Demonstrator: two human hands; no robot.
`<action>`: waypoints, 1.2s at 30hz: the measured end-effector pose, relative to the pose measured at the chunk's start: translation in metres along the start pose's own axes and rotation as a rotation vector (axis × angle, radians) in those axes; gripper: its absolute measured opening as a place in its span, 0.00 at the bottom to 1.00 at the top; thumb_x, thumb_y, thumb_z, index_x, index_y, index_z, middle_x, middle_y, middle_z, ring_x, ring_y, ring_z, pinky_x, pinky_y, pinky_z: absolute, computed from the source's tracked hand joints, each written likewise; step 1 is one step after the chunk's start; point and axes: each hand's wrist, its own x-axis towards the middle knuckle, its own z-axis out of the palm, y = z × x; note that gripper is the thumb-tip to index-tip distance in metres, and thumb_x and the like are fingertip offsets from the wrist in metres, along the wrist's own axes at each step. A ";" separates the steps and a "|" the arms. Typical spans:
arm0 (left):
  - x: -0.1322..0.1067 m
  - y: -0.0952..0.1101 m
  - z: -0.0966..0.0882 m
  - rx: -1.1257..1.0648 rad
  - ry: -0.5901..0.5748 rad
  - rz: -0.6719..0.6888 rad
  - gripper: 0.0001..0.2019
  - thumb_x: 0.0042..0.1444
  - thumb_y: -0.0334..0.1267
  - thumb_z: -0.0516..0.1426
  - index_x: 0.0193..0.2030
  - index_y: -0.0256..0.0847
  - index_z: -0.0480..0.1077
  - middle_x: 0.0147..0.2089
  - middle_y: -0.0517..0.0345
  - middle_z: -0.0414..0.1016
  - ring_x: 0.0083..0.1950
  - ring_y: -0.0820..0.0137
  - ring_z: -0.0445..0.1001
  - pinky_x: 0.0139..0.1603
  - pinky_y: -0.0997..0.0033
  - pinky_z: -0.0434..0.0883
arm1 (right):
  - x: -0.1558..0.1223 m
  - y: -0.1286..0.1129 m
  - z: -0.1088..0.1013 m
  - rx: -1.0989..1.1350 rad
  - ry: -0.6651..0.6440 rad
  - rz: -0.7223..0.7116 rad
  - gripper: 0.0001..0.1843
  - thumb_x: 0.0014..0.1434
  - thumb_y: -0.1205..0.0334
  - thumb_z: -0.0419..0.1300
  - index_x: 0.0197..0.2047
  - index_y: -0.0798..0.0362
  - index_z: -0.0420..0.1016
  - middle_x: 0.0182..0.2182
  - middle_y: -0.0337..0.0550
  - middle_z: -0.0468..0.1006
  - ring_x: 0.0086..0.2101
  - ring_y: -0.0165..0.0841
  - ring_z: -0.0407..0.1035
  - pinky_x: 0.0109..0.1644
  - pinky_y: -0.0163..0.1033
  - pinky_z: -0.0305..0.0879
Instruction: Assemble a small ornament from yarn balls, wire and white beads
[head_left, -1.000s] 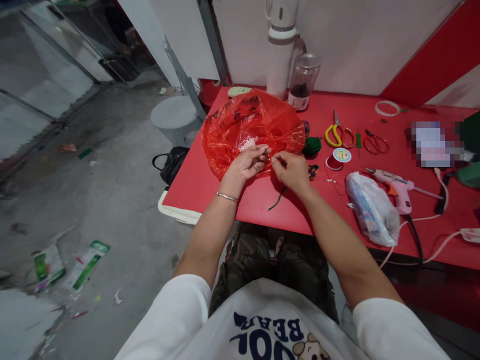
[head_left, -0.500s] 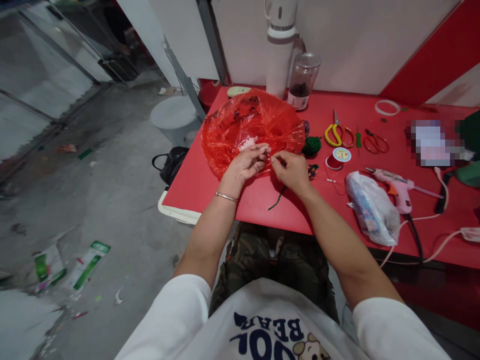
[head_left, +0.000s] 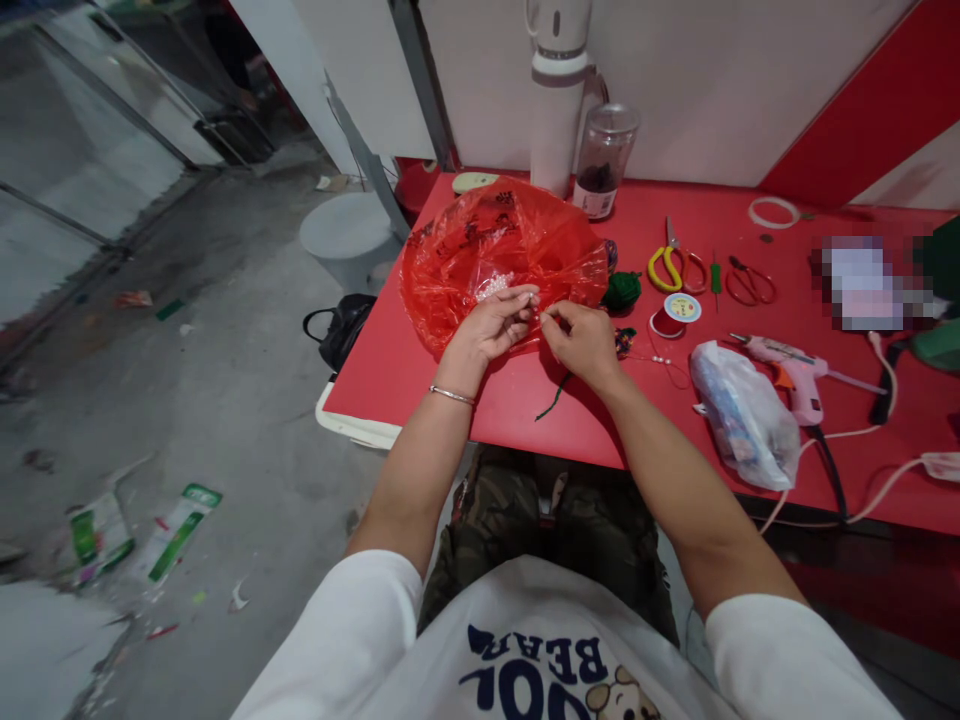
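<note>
My left hand (head_left: pixel 495 328) and my right hand (head_left: pixel 581 342) meet fingertip to fingertip over the near edge of a crumpled red plastic bag (head_left: pixel 495 250) on the red table (head_left: pixel 420 370). Both hands are pinched shut on something tiny and pale between them; I cannot make out what it is. A small clear packet of white beads (head_left: pixel 495 285) lies in the bag just beyond my left fingers. A thin red cord runs from near my right hand toward a red thread spool (head_left: pixel 675 315). A green strand (head_left: pixel 555 397) lies below my right hand.
Yellow scissors (head_left: pixel 670 265), small red snips (head_left: pixel 750 285), a pink glue gun (head_left: pixel 787 372) with its cable, a clear bag of supplies (head_left: pixel 742 415), a green yarn ball (head_left: pixel 622 290), a jar (head_left: pixel 602 160) and a white bottle (head_left: pixel 555 110) sit on the table. A grey stool (head_left: pixel 349 230) and black bag (head_left: pixel 341 325) stand at left.
</note>
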 end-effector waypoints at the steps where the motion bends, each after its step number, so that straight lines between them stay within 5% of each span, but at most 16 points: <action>1: 0.000 0.000 0.000 0.003 0.000 0.001 0.06 0.60 0.19 0.62 0.40 0.31 0.76 0.30 0.58 0.77 0.23 0.83 0.68 0.20 0.84 0.58 | 0.000 0.000 0.000 -0.002 -0.002 0.000 0.13 0.67 0.58 0.58 0.38 0.51 0.84 0.31 0.43 0.84 0.29 0.34 0.71 0.37 0.39 0.60; 36: 0.000 -0.001 -0.002 0.023 -0.023 0.011 0.04 0.60 0.22 0.64 0.41 0.31 0.77 0.29 0.59 0.77 0.23 0.82 0.69 0.20 0.84 0.59 | -0.001 0.000 0.000 0.018 0.008 -0.025 0.13 0.67 0.59 0.57 0.37 0.51 0.83 0.30 0.43 0.83 0.28 0.34 0.71 0.37 0.39 0.60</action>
